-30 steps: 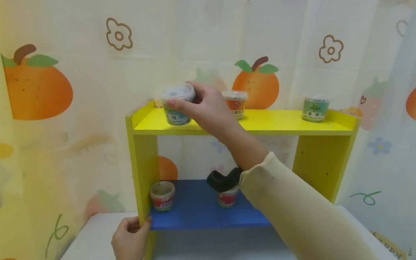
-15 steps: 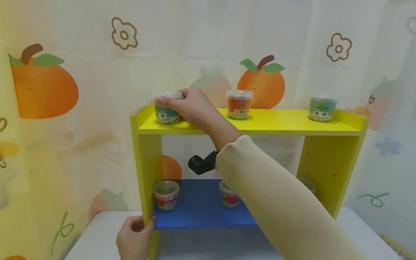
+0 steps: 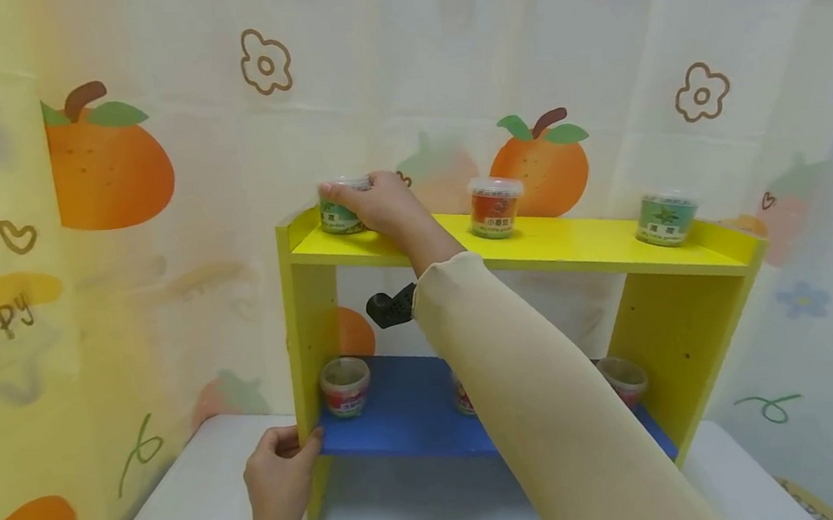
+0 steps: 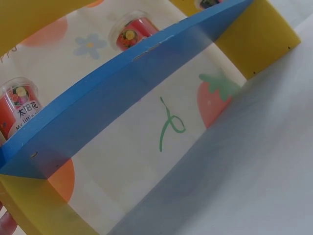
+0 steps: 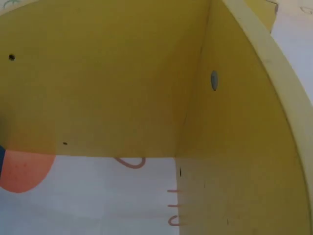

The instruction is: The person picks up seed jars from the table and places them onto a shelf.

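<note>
My right hand [image 3: 396,203] holds a green-labelled plastic cup [image 3: 340,219] with a clear lid at the left end of the yellow top shelf [image 3: 573,238]. The thumb lies on the cup's near side; the other fingers are mostly hidden behind it. Lower down, my left hand [image 3: 279,478] grips the left side panel [image 3: 303,329] of the small shelf unit, its thumb by the front corner of the blue shelf [image 3: 408,411]. In the left wrist view only a bit of fingers [image 4: 7,224] shows at the lower left edge.
An orange-red labelled cup [image 3: 494,209] and another green cup [image 3: 666,219] stand on top. Below, red-labelled cups stand at left [image 3: 346,386], middle [image 3: 463,394] and right [image 3: 624,381], the latter two partly behind my right sleeve [image 3: 534,383]. A white table [image 3: 183,492] supports the unit.
My right hand has brought the green cup down to the top shelf and farther back into its left corner. My left hand keeps its grip on the panel. The head view has shifted slightly left.
</note>
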Demonstrator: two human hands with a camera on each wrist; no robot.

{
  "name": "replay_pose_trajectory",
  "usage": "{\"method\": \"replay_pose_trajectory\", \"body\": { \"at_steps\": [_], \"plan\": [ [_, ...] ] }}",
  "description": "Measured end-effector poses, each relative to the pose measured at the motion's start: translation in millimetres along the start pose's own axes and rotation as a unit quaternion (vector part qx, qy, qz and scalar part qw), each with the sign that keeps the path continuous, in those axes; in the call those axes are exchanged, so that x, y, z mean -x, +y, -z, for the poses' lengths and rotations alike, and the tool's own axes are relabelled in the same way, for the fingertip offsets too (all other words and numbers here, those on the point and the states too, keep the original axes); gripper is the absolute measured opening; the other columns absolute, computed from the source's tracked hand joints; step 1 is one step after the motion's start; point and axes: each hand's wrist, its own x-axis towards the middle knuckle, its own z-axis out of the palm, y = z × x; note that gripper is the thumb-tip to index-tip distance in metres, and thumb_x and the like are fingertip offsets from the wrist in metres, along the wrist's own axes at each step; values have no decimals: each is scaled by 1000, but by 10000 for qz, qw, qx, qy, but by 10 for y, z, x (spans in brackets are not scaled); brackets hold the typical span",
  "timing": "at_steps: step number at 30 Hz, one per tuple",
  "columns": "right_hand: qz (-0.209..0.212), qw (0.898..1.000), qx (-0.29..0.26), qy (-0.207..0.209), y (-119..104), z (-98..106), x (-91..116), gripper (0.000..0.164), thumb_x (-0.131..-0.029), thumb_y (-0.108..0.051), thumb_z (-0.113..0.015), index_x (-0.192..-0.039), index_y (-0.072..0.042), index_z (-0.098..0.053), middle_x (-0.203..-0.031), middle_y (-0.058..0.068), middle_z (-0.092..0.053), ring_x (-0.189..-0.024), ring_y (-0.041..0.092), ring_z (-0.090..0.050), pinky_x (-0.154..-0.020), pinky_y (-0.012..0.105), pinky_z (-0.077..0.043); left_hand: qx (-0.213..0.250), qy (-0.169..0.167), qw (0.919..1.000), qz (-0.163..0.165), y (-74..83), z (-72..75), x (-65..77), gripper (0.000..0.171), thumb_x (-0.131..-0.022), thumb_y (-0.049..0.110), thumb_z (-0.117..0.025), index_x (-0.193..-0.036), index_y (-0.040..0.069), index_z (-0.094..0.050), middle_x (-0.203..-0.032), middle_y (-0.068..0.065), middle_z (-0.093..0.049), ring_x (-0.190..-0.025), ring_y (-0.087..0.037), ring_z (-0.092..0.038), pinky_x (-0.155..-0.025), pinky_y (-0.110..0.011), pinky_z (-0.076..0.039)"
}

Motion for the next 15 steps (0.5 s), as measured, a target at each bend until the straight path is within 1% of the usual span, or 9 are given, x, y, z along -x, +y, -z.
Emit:
{"method": "replay_pose_trajectory", "body": {
  "at_steps": [3,6,8,10,12,13,15],
  "plan": [
    [113,9997,203,-97,9,-7,15,68,-87,-68,-56,-127,-13,-52,-113,3,-57,-93,19,-53,-76,28,-44,38,31,10000,-49,-8,3,9,25,-81,21,-81,-91,2,-68,-82,-10,-71,-66,-8,-62,-56,-18,-51],
    [172,9994,291,-102,31,8,31,66,-87,-69,-55,-123,-13,-54,-109,3,-57,-88,18,-52,-72,28,-43,107,-51,9999,-100,-11,-13,14,23,-82,20,-80,-91,3,-68,-82,-10,-71,-66,-6,-62,-57,-18,-52],
    [234,9989,393,-97,37,10,36,66,-87,-69,-54,-121,-13,-55,-107,4,-57,-86,19,-52,-71,28,-43,128,-99,9998,-103,-12,-13,13,22,-82,20,-80,-91,3,-68,-82,-10,-71,-66,-6,-63,-57,-18,-53],
    [268,9986,455,-70,39,9,46,69,-87,-70,-53,-123,-11,-53,-110,5,-57,-89,21,-53,-74,30,-44,119,-121,9998,-101,-15,-8,10,21,-83,20,-80,-91,3,-68,-83,-10,-71,-66,-7,-63,-57,-18,-53],
    [276,9986,453,60,37,7,68,79,-86,-72,-52,-136,-11,-48,-126,7,-56,-105,21,-55,-87,31,-47,93,-116,9998,-96,-23,-3,3,21,-83,19,-80,-90,3,-68,-82,-10,-71,-66,-7,-62,-57,-19,-53],
    [311,9984,439,165,41,6,83,84,-86,-73,-52,-143,-12,-43,-134,7,-54,-114,21,-55,-94,33,-47,75,-113,9999,-83,-28,3,1,21,-83,19,-80,-90,4,-68,-82,-10,-71,-66,-7,-62,-57,-19,-53],
    [441,9974,352,451,58,3,134,91,-86,-73,-52,-153,-15,-31,-147,5,-47,-131,20,-49,-106,37,-43,28,-85,9999,-112,-42,17,-17,22,-82,20,-80,-90,4,-68,-82,-9,-70,-66,-7,-62,-57,-19,-52]
  ]
}}
